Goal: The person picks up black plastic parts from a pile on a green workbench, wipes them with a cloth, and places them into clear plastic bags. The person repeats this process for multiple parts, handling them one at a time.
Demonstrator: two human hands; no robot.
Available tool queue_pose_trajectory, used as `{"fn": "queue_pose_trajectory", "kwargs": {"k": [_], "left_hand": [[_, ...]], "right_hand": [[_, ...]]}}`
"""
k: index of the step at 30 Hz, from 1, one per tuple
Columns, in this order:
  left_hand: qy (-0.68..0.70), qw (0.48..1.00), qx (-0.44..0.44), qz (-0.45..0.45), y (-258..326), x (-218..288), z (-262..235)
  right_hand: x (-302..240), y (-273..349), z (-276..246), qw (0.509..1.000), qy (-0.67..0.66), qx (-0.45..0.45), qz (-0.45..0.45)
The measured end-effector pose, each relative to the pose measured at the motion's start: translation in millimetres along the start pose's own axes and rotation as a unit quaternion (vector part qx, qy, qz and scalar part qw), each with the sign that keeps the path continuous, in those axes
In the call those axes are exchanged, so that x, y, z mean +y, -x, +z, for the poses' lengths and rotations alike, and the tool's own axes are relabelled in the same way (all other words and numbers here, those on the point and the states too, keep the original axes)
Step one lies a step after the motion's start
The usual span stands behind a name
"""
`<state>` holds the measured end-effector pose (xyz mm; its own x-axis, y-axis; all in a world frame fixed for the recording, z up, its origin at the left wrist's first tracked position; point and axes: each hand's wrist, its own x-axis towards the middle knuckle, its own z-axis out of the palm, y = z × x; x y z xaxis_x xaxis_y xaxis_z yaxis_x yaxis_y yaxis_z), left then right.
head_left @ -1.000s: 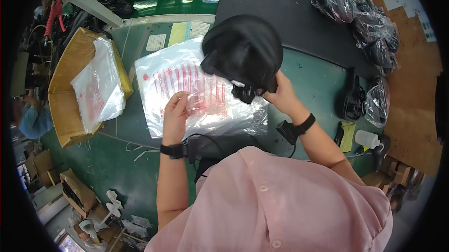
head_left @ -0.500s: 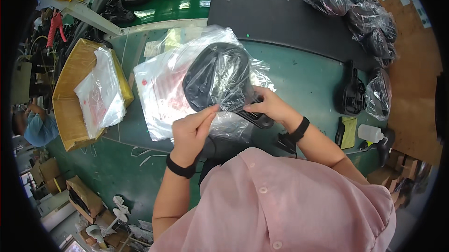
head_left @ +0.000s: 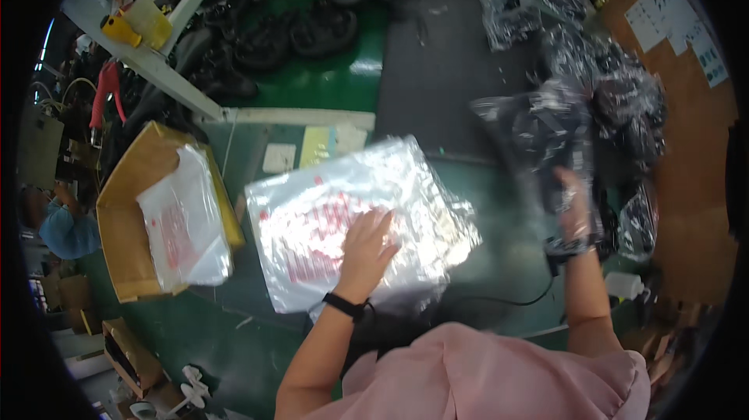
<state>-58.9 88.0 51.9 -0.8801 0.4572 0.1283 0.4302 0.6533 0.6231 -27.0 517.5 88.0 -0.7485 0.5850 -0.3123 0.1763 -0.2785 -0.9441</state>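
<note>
My left hand (head_left: 368, 252) rests on a stack of clear plastic bags (head_left: 300, 233) with red print, its fingers stretched out and apart. Off to the right, my right hand (head_left: 576, 209) holds a black bicycle saddle in a clear plastic bag (head_left: 538, 127). Motion smears this saddle, and its film partly covers the hand, so the exact grip is hard to see. Other bagged saddles (head_left: 628, 104) lie in a heap just beyond it. Each wrist wears a black band.
A cardboard box (head_left: 125, 241) with more printed bags (head_left: 187, 221) stands at the left. Bare black saddles (head_left: 324, 30) lie at the far left behind a white frame (head_left: 175, 85). A black mat (head_left: 437, 69) covers the far table. A white bottle (head_left: 624, 286) lies at the right edge.
The bagged saddle has gone from above the bag stack to the far right in my right hand. My left hand has let go of its film and now lies on the stack.
</note>
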Motion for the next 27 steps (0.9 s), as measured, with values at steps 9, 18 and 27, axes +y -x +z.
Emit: {"fn": "queue_pose_trajectory", "kwargs": {"k": [9,18,27], "left_hand": [[-0.047,0.971,-0.101,-0.211,28.9,-93.1,-25.0],[-0.049,0.968,-0.122,-0.212,24.4,-99.3,-25.4],[0.567,0.763,0.132,-0.282,-24.0,-54.3,-27.5]], "right_hand": [[-16.0,-150.1,290.7,0.979,-0.003,-0.184,-0.091],[73.2,-272.8,505.7,0.983,0.037,-0.179,-0.021],[47.4,-52.2,361.1,0.940,-0.005,-0.314,0.134]]}}
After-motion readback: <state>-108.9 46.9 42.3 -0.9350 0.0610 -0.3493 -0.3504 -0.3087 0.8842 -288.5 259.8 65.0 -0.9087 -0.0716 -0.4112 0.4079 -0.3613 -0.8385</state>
